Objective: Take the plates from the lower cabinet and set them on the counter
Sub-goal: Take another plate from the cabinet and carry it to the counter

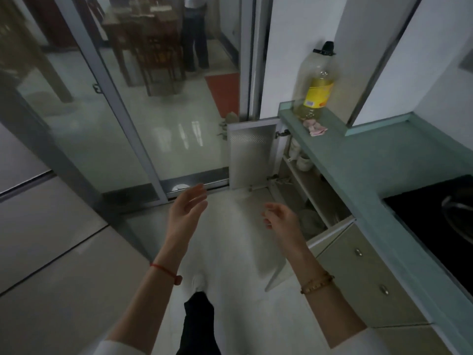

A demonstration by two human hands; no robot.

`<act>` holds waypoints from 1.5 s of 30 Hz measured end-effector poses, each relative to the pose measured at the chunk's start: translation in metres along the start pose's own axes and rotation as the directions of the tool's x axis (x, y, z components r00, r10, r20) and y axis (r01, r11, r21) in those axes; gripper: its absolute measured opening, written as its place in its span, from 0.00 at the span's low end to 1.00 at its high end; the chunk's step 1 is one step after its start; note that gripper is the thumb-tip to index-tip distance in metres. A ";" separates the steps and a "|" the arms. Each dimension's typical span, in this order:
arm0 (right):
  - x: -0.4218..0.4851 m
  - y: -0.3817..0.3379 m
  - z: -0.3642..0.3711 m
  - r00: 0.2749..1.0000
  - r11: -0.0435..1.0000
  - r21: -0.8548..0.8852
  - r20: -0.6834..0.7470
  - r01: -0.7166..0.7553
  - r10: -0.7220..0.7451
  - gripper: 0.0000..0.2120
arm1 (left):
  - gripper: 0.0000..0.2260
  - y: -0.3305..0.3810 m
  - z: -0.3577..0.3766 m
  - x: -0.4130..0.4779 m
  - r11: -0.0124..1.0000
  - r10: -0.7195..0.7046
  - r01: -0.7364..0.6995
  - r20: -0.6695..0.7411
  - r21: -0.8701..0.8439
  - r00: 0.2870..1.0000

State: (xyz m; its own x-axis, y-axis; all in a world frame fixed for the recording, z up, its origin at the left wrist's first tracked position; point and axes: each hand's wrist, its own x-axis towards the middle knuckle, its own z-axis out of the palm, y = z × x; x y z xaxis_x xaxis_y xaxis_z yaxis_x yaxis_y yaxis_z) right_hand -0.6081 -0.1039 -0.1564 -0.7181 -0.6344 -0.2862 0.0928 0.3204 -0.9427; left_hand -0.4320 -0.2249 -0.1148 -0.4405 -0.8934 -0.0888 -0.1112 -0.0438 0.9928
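Note:
The lower cabinet (302,185) under the green counter (378,155) stands with both doors swung out. On its bottom shelf a stack of pale plates (311,221) shows dimly, partly hidden by the counter edge. White cups or bowls (302,160) sit on the upper shelf. My left hand (188,206) hangs open in front of the cabinet, over the floor. My right hand (280,217) is open too, fingers loosely curled, just left of the plates and apart from them. Both hands hold nothing.
The far cabinet door (252,155) and the near door (275,275) jut into the floor space. A large oil bottle (317,80) and a pink crumpled scrap (317,129) sit on the counter's far end. A black stovetop (440,221) lies at right. Glass sliding doors (128,111) stand ahead.

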 end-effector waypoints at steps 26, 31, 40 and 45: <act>0.339 0.020 0.015 0.641 0.858 0.445 -0.585 -0.258 0.496 0.09 | 0.14 -0.063 0.207 0.473 0.928 -0.275 -0.003 0.692 0.373 0.668; 0.402 0.073 -0.017 0.545 0.783 0.529 -0.572 -0.327 0.614 0.12 | 0.17 -0.125 0.287 0.517 0.851 -0.455 0.014 0.725 0.524 0.518; 0.495 0.237 -0.040 0.422 0.673 0.639 -0.529 -0.371 0.736 0.18 | 0.12 -0.290 0.395 0.558 0.746 -0.591 -0.035 0.686 0.665 0.423; 0.549 0.359 -0.047 0.319 0.659 0.653 -0.577 -0.374 0.752 0.18 | 0.14 -0.416 0.456 0.579 0.719 -0.640 -0.034 0.681 0.694 0.356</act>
State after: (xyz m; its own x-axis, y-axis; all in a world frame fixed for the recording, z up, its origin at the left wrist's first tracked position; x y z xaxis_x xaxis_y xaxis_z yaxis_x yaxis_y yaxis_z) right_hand -1.0013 -0.3045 -0.6438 -0.5573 0.4442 -0.7015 0.7796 -0.0108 -0.6262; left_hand -1.0473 -0.5198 -0.6160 -0.6921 0.0149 -0.7217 -0.6833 0.3088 0.6617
